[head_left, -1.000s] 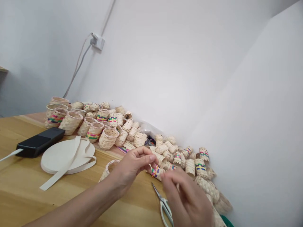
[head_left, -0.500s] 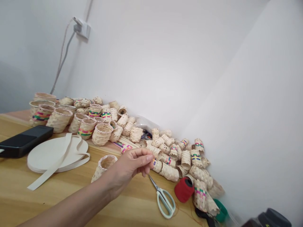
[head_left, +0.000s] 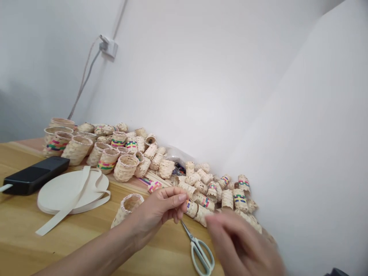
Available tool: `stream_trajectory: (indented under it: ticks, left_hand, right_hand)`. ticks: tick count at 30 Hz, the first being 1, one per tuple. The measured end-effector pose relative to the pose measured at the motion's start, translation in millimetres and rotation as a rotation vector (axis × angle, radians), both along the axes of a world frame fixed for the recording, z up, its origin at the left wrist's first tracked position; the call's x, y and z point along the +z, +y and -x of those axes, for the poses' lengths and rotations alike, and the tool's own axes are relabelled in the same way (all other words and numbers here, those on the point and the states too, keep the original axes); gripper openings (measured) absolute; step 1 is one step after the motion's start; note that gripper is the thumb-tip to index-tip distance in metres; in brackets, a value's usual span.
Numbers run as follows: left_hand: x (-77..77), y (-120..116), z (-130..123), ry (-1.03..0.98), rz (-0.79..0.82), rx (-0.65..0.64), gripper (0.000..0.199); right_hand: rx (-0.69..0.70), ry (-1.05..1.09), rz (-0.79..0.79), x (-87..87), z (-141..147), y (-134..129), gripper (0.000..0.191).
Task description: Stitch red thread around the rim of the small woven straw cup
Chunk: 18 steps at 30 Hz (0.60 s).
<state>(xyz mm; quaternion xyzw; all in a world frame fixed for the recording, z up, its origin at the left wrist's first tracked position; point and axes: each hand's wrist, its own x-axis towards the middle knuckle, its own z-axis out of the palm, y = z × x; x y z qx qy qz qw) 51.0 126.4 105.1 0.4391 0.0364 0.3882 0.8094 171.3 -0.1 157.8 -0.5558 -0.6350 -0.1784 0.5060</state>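
My left hand (head_left: 169, 207) is raised over the table with thumb and forefinger pinched together; whatever sits between them is too small to make out. Blurred by motion, my right hand (head_left: 244, 245) is at the lower right, its fingers curled in and the tips facing the left hand. What it pinches, if anything, is not visible. Just below the left fingertips lie scissors (head_left: 198, 249) with pale green handles. A small woven basket (head_left: 123, 211) with a bound rim stands behind my left forearm, partly covered by it.
Many small woven baskets (head_left: 126, 167) line the table's back. A flat roll of cream ribbon (head_left: 63, 191) lies left, beside a black device (head_left: 36, 174) with a cable. A plastic bag (head_left: 178, 155) is by the wall, below a socket (head_left: 109, 48).
My right hand has come into view from the lower right and now covers the red thread cone. My left hand keeps its pinch. The whole view has shifted slightly.
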Motion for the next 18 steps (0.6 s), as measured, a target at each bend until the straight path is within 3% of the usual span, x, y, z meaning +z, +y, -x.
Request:
stream_trajectory:
  ticks: [3,6,18]
  left_hand:
    - [0.9,-1.4,0.6,-0.02,-0.011,-0.008,0.029]
    - [0.9,-2.4,1.0,-0.031,-0.023,-0.011,0.028]
    - [-3.0,5.3,1.3,-0.031,-0.062,0.012,0.028]
  right_hand:
    - [-0.01,0.045,-0.019,0.2,5.4,33.3,0.019]
    - [-0.029,0.081,-0.03,-7.7,8.3,50.4,0.017]
    - [0.056,0.093,0.068,-16.2,19.8,49.8,0.02]
